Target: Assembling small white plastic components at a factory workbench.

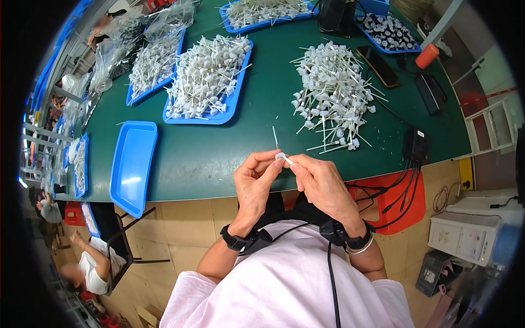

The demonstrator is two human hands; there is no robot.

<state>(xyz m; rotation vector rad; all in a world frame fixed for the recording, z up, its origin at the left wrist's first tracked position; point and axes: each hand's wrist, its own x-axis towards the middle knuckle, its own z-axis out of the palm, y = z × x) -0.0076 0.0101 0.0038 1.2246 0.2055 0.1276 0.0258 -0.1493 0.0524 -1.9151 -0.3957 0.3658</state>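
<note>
My left hand (253,180) and my right hand (322,183) meet just over the near edge of the green table. Between their fingertips is a small white plastic part (280,156). The left thumb and forefinger pinch its head, and the right thumb and forefinger grip a short white piece pointing toward that hand. A thin pale stem (275,136) sticks up beyond the left fingertips; whether it joins the held part I cannot tell. Beyond my right hand lies a loose heap of white-headed parts with thin stems (333,87).
Blue trays (240,82) of similar stemmed parts stand at the back and left. An empty blue tray (131,164) lies near left. A phone (378,66), a black box with cables (416,144) and a tray of black-and-white parts (389,33) are right. Someone sits at lower left.
</note>
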